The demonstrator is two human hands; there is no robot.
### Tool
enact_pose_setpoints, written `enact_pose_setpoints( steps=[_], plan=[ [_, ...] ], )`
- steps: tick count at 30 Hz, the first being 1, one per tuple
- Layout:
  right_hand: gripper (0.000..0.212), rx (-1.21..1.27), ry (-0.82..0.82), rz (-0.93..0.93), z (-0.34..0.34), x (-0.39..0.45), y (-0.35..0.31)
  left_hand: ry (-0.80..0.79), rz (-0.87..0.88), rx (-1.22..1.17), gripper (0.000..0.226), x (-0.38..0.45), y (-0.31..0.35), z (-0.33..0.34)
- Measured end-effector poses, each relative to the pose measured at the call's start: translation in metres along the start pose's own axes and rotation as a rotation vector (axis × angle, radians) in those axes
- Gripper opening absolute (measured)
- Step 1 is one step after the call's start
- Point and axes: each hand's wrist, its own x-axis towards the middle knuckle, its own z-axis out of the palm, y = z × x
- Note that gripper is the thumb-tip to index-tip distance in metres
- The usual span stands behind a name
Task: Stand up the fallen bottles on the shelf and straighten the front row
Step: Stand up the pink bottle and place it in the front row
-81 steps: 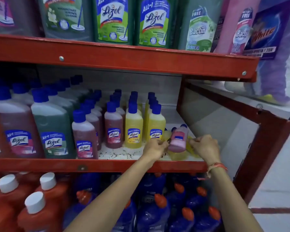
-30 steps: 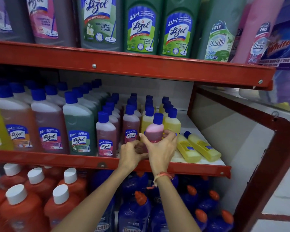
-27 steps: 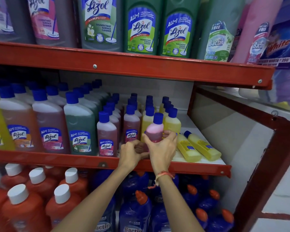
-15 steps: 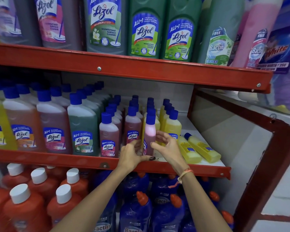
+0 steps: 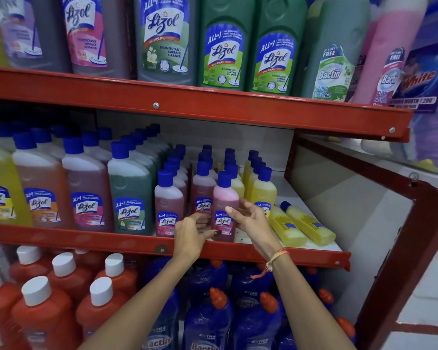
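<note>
A small pink bottle (image 5: pixel 225 201) with a blue cap stands upright at the front of the middle shelf (image 5: pixel 111 241), between a maroon bottle (image 5: pixel 168 205) and a yellow one (image 5: pixel 263 192). My left hand (image 5: pixel 190 238) pinches its base, thumb in front and fingers at its left side. To the bottle's right, my right hand (image 5: pixel 249 222) has its fingers spread, the index tip just at the label. Two yellow bottles (image 5: pixel 285 226) (image 5: pixel 310 224) lie on their sides at the shelf's right end, caps pointing to the back.
Rows of blue-capped Lizol bottles (image 5: pixel 130 193) fill the shelf's left and back. Large Lizol and Bactin bottles (image 5: pixel 224 44) stand on the upper shelf. Below are orange white-capped bottles (image 5: pixel 46 317) and blue Bactin bottles (image 5: pixel 208 322). A red frame post (image 5: pixel 400 261) bounds the right side.
The pink bottle came down from my hands onto the shelf front and now stands with its label facing out. My right hand has let go and spread its fingers.
</note>
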Motion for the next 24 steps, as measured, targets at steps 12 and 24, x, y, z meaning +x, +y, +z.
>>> enact_pose_setpoints(
  steps=[12,24],
  plan=[
    [0.03,0.127,-0.076,-0.015,0.021,0.002,0.008,0.126,-0.003,0.049,0.037,-0.009,-0.001,-0.011],
    [0.056,-0.13,-0.067,-0.043,0.005,-0.009,-0.006,0.256,0.156,0.159,0.016,-0.035,0.006,-0.019]
  ],
)
